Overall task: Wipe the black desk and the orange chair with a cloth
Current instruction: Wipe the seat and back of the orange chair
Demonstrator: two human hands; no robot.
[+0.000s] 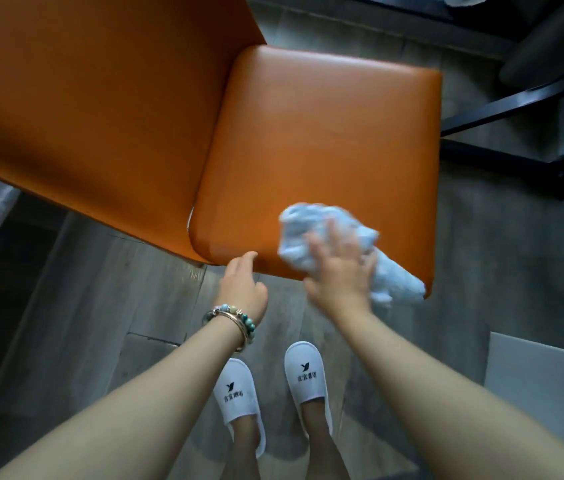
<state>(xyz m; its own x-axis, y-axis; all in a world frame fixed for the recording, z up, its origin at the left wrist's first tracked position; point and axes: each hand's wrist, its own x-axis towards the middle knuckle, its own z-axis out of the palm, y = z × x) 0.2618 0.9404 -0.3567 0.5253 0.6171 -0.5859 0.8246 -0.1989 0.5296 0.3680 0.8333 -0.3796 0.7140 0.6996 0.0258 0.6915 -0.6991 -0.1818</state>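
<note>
I log, by count:

- One orange chair (325, 140), seat at frame centre, backrest running to the upper left.
- One white cloth (308, 223), bunched, on the lower right part of the seat, with its tail over the front edge.
- Two hands.
  - The right hand (339, 271) lies flat on the cloth with fingers spread and straight, pressing it down. It is motion-blurred.
  - The left hand (242, 285) holds nothing. Its fingers are loosely extended, tips touching the seat's front edge.
- Bracelets (235, 320) on the left wrist, number unclear.
- Two white slippers (239, 400), bottom centre, on the grey plank floor (100, 306).
</note>
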